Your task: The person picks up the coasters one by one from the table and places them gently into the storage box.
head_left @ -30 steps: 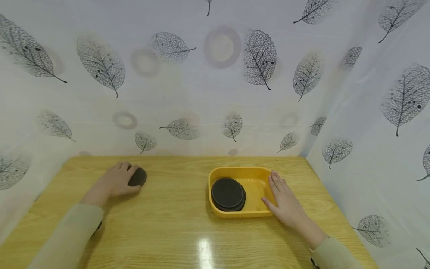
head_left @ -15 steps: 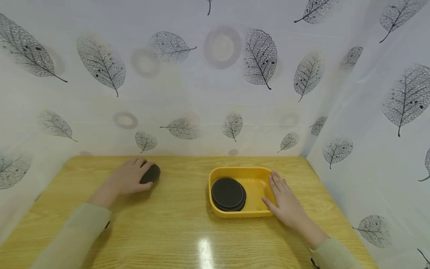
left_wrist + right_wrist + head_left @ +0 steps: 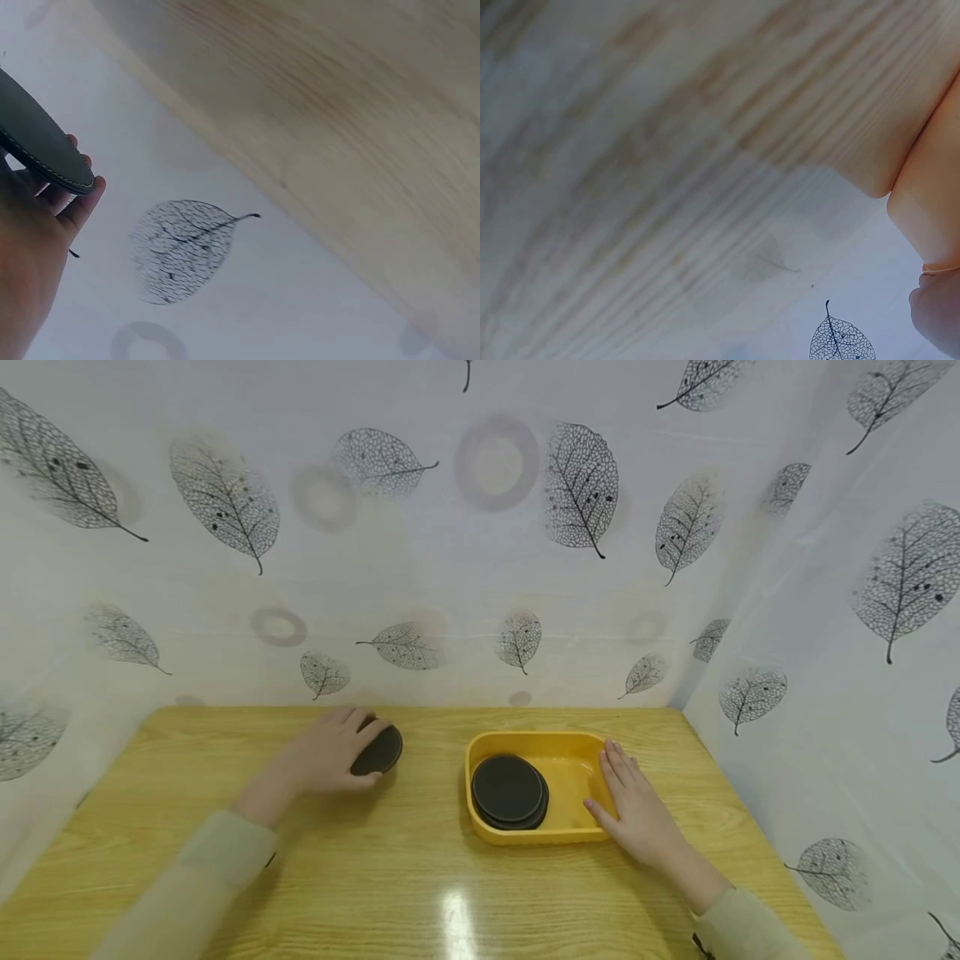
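Observation:
Above the left half of the table, my left hand (image 3: 326,756) grips a round black coaster (image 3: 379,749). In the left wrist view that coaster (image 3: 37,131) is tilted and shows light stitching along its rim, with fingertips at its edge. A yellow rectangular tray (image 3: 577,836) stands right of centre. On its left side lies a small stack of round black coasters (image 3: 508,788). My right hand (image 3: 637,814) rests on the tray's right edge, fingers straight and thumb over the inside. Only a bit of that hand (image 3: 939,315) shows beside the tray wall (image 3: 934,195) in the right wrist view.
The wood-grain table (image 3: 360,885) reaches back to a pale wall covering (image 3: 420,568) printed with leaves. Another covered wall (image 3: 825,760) runs along the right side.
My left hand has moved right with the coaster, from the table's left part toward the tray. The right hand, the tray and the stacked coasters have stayed put.

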### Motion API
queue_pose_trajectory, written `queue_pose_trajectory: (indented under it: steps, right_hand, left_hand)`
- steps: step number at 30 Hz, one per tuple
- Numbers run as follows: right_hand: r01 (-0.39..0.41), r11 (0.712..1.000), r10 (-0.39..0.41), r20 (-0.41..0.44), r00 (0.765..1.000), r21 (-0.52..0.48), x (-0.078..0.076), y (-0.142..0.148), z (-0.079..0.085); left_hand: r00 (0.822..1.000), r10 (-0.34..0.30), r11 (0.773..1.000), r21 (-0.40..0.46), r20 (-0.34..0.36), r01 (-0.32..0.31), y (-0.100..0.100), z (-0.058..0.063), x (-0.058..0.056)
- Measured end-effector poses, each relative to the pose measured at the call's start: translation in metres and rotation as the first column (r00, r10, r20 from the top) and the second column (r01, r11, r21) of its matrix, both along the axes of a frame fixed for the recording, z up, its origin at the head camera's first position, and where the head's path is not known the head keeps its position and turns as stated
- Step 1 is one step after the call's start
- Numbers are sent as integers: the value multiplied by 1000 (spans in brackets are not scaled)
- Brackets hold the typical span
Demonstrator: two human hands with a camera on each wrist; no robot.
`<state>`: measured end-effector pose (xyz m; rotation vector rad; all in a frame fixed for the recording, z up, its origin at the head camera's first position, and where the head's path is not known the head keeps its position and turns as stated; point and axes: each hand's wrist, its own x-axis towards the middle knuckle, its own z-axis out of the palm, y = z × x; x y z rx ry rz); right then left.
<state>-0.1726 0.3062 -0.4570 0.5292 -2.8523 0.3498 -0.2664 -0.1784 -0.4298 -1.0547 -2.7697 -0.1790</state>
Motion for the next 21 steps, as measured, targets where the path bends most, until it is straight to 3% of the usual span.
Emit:
queue_pose_trajectory:
  steps: [10,21]
  right_hand:
    - [-3,1000,3,6,1000,-7,1,-1,2]
    - [-1,1000,1,5,1000,-2,1,-1,1]
  left_hand:
    - [997,-83,996,-9,0,83,40,15,8]
    - [987,-161,987,-27,17,161,86,20,12]
